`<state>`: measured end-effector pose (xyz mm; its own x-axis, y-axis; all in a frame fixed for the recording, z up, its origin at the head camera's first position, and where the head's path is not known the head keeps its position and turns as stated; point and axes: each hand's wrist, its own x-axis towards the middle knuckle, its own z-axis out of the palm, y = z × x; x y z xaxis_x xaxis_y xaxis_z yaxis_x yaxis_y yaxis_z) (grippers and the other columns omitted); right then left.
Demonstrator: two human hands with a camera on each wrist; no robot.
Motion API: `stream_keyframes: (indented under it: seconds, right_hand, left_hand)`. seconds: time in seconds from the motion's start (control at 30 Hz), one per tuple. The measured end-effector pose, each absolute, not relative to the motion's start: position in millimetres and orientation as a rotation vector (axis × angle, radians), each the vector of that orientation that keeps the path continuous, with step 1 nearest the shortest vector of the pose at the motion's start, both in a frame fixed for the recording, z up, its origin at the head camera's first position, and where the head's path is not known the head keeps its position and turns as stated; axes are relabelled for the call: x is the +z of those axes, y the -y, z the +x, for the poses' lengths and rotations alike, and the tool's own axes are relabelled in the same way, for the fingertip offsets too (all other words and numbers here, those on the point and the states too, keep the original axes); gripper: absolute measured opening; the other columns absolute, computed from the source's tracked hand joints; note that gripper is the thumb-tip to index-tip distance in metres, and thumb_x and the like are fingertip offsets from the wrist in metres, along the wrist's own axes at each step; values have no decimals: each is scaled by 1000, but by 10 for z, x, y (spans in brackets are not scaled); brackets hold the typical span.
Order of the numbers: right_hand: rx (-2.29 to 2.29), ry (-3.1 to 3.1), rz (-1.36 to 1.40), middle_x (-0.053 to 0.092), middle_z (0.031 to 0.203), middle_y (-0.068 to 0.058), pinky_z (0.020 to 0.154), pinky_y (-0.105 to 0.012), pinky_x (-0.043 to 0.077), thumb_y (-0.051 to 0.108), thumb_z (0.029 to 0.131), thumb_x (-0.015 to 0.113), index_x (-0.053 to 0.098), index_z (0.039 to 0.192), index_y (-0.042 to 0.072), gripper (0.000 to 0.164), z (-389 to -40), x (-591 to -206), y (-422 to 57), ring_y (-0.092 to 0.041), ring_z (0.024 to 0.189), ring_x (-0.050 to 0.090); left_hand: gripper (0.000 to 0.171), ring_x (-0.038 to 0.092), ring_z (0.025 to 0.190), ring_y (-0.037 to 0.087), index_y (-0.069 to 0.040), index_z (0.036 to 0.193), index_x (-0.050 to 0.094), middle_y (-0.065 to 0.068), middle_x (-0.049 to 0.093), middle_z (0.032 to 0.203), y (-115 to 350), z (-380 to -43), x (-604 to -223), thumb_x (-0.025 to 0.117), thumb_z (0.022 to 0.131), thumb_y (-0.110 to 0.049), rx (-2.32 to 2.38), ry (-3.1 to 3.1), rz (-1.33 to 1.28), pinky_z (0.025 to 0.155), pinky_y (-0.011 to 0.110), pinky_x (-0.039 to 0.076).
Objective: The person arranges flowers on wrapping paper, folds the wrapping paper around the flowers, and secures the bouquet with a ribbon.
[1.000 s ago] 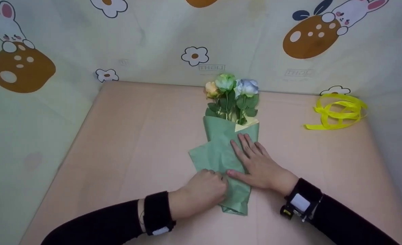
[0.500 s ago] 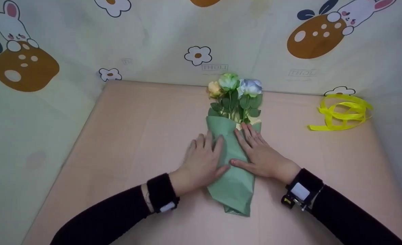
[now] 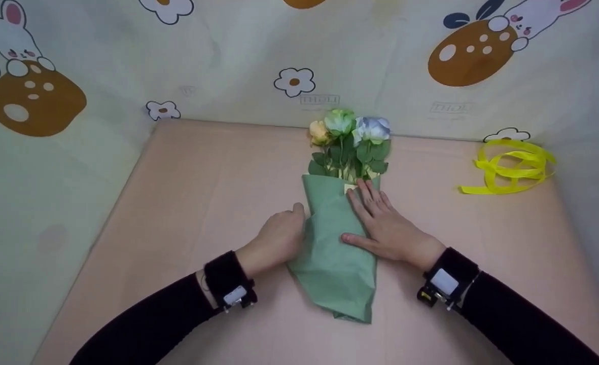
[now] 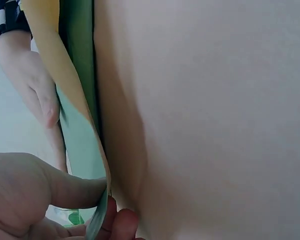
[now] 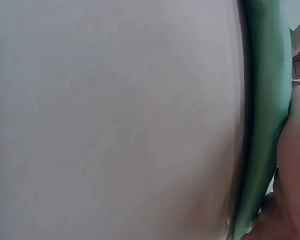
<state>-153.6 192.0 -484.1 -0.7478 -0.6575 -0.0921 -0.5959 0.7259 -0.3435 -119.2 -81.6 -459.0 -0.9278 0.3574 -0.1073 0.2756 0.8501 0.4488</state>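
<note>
A bouquet of artificial flowers, with a green bloom (image 3: 340, 121), a blue bloom (image 3: 372, 130) and a yellow one (image 3: 319, 133), lies wrapped in green wrapping paper (image 3: 337, 274). My left hand (image 3: 278, 235) is at the paper's left edge. In the left wrist view, that hand's thumb (image 4: 77, 192) and fingers pinch the edge of the paper, whose inner side is yellowish. Spread flat over the upper right of the wrap, my right hand (image 3: 385, 228) presses on it with straight fingers. The flower stems are hidden inside the wrap below its top edge.
A loose coil of yellow ribbon (image 3: 515, 167) lies at the back right of the pinkish table (image 3: 203, 192). Behind the table hangs a pale printed sheet (image 3: 218, 61), which also covers the left side.
My left hand has left the paper's lower part, lain open at its left side, and now grips the left edge. My right hand has slid up the wrap. The left paper flap is folded differently.
</note>
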Motion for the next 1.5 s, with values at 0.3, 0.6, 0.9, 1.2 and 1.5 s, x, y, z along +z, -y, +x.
stream_keyframes:
  seconds: [0.3, 0.6, 0.9, 1.2, 1.5]
  right_hand:
    - [-412, -2692, -969, -8, 180, -27, 132, -65, 10, 65, 108, 57, 5, 174, 1, 106, -1643, -4911, -1952, -46, 166, -7]
    - [-303, -2743, -1083, 3, 176, -37, 129, -69, 18, 51, 109, 62, 12, 169, -11, 100, -1647, -4910, -1961, -56, 163, 4]
    - [-273, -2746, -1027, -1, 178, -33, 130, -67, 14, 60, 110, 57, 9, 171, -7, 103, -1654, -4911, -1923, -52, 165, 1]
    - [-249, -2746, -933, -4, 181, -24, 131, -67, 12, 68, 108, 53, 4, 173, -1, 107, -1694, -4897, -1918, -45, 167, 0]
    - [-250, -2754, -875, 0, 182, -21, 131, -66, 10, 62, 113, 45, 5, 173, -1, 96, -1836, -4911, -2005, -41, 168, 2]
  left_hand:
    - [19, 62, 78, 36, 3, 111, 57, 18, 62, 87, 756, -1133, -4619, 64, 93, 7, 425, -2999, 596, 70, 51, 57]
    - [56, 46, 152, 41, 5, 150, 54, 27, 50, 158, 334, -671, -4577, 52, 115, -38, -115, -2879, 1330, 122, 47, 44]
    - [64, 9, 169, 28, -22, 177, 12, 9, 4, 184, 276, -528, -4687, 30, 120, -46, -276, -2473, 1524, 130, 56, 27]
    - [64, 4, 169, 21, -27, 177, 10, 1, 4, 184, 377, -457, -4698, 24, 120, -50, -402, -2338, 1730, 134, 50, 19]
    - [62, 0, 169, 22, -37, 176, 10, -3, -1, 184, 386, -411, -4720, 27, 119, -53, -379, -2239, 1823, 134, 51, 19]
